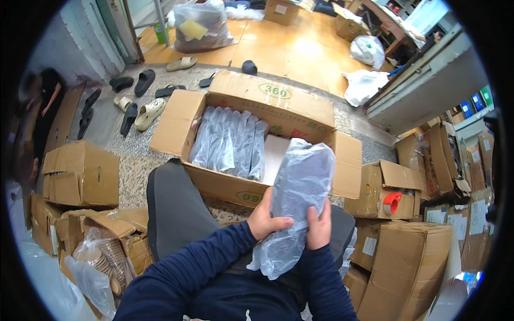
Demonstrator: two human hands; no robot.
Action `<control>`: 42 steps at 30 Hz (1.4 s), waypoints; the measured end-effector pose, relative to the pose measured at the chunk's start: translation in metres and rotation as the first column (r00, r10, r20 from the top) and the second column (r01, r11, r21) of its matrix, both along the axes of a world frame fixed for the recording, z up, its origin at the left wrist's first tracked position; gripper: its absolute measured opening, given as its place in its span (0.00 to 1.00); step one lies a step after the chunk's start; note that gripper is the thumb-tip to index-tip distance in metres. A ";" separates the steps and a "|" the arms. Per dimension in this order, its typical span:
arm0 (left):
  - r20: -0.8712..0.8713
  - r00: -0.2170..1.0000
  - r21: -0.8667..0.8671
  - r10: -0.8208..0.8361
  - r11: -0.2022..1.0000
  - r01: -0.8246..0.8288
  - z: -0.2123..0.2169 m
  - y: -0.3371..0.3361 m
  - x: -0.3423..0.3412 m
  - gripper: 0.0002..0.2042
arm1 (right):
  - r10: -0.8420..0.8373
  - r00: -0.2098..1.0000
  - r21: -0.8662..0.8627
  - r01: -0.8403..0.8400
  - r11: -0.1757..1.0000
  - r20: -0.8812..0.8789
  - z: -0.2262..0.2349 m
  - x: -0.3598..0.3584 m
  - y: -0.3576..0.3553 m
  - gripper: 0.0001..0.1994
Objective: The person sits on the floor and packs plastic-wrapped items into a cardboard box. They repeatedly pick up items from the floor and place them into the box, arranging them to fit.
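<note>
A long bundle wrapped in cloudy, see-through plastic (301, 179) is held tilted over my lap, its far end above the box. Something grey shows through the wrap, but I cannot make out what. My left hand (266, 218) grips the bundle from the left with the thumb on top. On the other side, my right hand (319, 227) is closed around its edge. Just beyond stands an open cardboard box (227, 188) with its flaps folded out. Several similar wrapped bundles (227, 142) stand side by side in its left part; the pale inside bottom (277, 155) shows to their right.
Cardboard boxes (80, 174) crowd my left, beside a bag of stacked paper cups (104, 262). More cartons (407, 262) and a red tape roll (391, 203) are at right. Slippers (150, 113) lie beyond the box. A person (47, 107) stands far left; a full plastic bag (199, 27) sits farther off.
</note>
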State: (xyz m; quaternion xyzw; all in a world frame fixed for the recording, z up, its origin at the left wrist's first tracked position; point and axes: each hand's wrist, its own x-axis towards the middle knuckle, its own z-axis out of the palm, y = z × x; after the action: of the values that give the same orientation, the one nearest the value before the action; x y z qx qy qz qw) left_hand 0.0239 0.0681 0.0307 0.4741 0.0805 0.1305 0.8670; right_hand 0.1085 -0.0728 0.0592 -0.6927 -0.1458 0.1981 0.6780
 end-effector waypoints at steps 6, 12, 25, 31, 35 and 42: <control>-0.300 0.954 0.515 0.009 0.843 0.154 0.018 -0.010 0.045 0.56 | 0.003 0.892 -0.054 -0.030 0.998 -0.453 -0.056 0.071 -0.023 0.29; -0.700 0.708 0.396 0.094 0.876 0.275 -0.073 0.060 0.166 0.54 | 0.333 0.591 0.381 -0.046 0.923 -0.735 -0.089 0.128 0.050 0.25; -0.702 0.685 0.707 0.193 0.075 0.703 -0.190 0.135 0.129 0.45 | 0.255 0.952 -0.671 -0.302 0.677 -0.171 -0.279 0.147 0.172 0.32; -0.853 0.518 0.506 0.063 -0.143 0.851 -0.190 0.117 0.177 0.50 | 0.510 0.784 -0.704 -0.582 0.407 -0.354 -0.230 0.219 0.158 0.20; -0.877 0.420 0.381 0.234 -0.195 0.904 -0.183 0.098 0.183 0.51 | 0.539 0.838 -0.672 -0.350 0.652 0.087 -0.127 0.206 0.113 0.19; -0.370 0.881 0.400 -0.293 0.806 0.436 -0.052 0.029 0.162 0.18 | -0.478 0.787 -0.409 0.614 0.676 0.391 -0.080 0.167 -0.211 0.10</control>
State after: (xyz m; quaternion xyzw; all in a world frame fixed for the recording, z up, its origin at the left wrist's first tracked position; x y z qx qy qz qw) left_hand 0.1858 0.0975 -0.0211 0.6908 0.0790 -0.0960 0.7122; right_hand 0.2755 -0.2839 -0.0205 -0.8784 0.0432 -0.0734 0.4703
